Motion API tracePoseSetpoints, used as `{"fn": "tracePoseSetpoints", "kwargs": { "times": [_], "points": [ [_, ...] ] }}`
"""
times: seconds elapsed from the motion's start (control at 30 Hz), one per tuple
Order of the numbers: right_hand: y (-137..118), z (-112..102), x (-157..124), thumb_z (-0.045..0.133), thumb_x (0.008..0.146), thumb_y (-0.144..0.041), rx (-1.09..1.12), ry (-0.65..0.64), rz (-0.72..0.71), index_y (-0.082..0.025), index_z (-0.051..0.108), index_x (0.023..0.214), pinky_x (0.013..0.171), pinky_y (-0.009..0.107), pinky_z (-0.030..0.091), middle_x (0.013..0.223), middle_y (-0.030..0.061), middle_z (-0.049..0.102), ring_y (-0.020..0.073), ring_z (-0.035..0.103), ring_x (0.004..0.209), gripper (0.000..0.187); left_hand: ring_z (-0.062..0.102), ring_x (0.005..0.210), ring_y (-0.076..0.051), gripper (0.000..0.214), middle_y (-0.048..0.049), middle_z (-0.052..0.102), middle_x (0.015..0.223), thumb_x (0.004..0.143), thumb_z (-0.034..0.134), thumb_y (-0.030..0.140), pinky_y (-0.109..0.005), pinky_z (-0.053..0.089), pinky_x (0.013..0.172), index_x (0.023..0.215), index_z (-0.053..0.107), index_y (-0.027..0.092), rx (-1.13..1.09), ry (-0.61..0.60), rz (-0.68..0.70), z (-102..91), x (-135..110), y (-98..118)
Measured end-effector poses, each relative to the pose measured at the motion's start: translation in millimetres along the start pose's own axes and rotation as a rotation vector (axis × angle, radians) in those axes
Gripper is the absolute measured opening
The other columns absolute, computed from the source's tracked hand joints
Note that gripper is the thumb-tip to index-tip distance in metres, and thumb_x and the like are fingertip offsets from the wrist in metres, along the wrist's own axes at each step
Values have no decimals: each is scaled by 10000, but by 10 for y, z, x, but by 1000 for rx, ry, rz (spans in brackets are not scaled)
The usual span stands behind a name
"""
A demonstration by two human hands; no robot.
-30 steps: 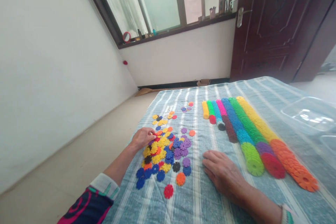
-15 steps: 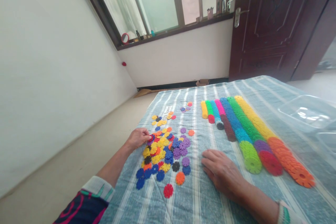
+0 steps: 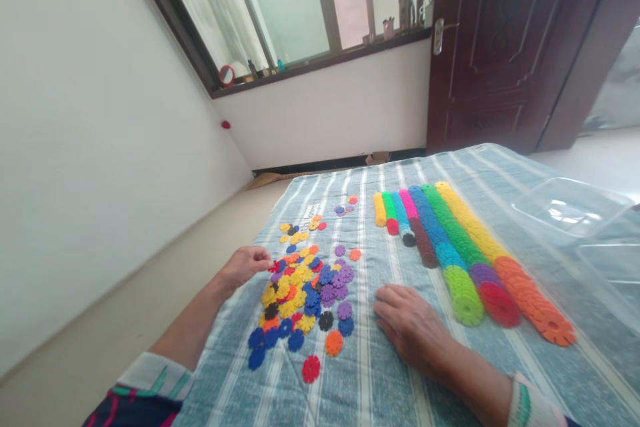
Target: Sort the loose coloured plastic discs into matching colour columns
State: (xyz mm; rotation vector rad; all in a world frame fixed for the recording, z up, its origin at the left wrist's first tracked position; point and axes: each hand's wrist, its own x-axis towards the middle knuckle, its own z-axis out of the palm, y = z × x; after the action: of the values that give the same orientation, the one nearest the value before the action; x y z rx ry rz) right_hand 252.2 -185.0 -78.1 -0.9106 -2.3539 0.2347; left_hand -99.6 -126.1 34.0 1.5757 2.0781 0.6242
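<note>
At the left edge of a loose pile of colored snowflake discs (image 3: 300, 280), my left hand (image 3: 247, 265) pinches a red snowflake disc (image 3: 275, 267) between thumb and fingertips. Yellow, blue, purple, orange and black discs overlap in the pile, so some are partly covered. My right hand (image 3: 413, 323) rests palm down on the striped cloth, fingers loosely bent and holding nothing. It lies between the pile and several long overlapping rows of discs sorted by color, among them a green row (image 3: 453, 227). A single red disc (image 3: 311, 369) lies nearer to me.
Clear plastic containers (image 3: 570, 210) stand at the right on the striped cloth (image 3: 380, 387). Beyond the cloth are a dark door (image 3: 490, 47) and a window sill (image 3: 320, 61) with a thermos (image 3: 406, 5) and small items. A white wall rises at the left.
My left hand has drawn slightly away from the pile with the red disc in its fingertips. My right hand stays put on the cloth. The whole view has shifted a little.
</note>
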Motion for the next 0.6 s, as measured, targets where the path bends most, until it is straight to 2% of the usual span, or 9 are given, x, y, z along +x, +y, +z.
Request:
{"fn": "tracePoseSetpoints", "kwargs": {
  "times": [0.1, 0.17, 0.3, 0.4, 0.5, 0.6],
  "points": [
    [-13, -15, 29, 586, 874, -119, -22, -18, 15, -195, 561, 791, 770, 326, 398, 890, 26, 606, 193, 540, 873, 115, 450, 560, -121, 254, 41, 542, 530, 544, 699, 419, -234, 339, 534, 586, 622, 181, -49, -23, 66, 105, 0, 267],
    [-20, -25, 49, 595, 872, -133, -38, -40, 23, -193, 562, 799, 765, 324, 398, 895, 23, 606, 192, 540, 872, 100, 440, 556, -114, 253, 42, 540, 543, 582, 669, 424, -235, 343, 539, 611, 624, 177, -78, -52, 154, 292, 13, 500],
    [-26, -28, 72, 598, 877, -151, -55, -51, 31, -190, 565, 800, 767, 323, 396, 896, 21, 607, 192, 538, 878, 93, 438, 560, -110, 194, 40, 519, 548, 625, 627, 367, -239, 352, 557, 604, 623, 174, -72, -125, 345, 873, 74, 987],
    [-25, -19, 74, 581, 893, -160, -62, -43, 33, -193, 567, 804, 760, 321, 395, 891, 23, 610, 189, 536, 872, 96, 442, 565, -106, 157, 42, 515, 551, 646, 612, 318, -238, 348, 561, 601, 616, 168, -108, -173, 444, 1341, 157, 1274],
    [-23, -15, 76, 570, 902, -168, -71, -42, 29, -194, 575, 804, 752, 322, 399, 883, 25, 612, 189, 537, 863, 102, 445, 562, -99, 111, 48, 514, 544, 641, 613, 254, -239, 356, 578, 581, 603, 161, -159, -189, 502, 1722, 232, 1471],
    [-18, -11, 80, 581, 893, -171, -83, -47, 22, -193, 584, 802, 745, 324, 402, 873, 26, 610, 193, 536, 854, 94, 470, 576, -100, 131, 46, 532, 557, 669, 620, 256, -242, 369, 600, 581, 616, 159, -177, -198, 541, 1979, 268, 1599]
  ]
}}
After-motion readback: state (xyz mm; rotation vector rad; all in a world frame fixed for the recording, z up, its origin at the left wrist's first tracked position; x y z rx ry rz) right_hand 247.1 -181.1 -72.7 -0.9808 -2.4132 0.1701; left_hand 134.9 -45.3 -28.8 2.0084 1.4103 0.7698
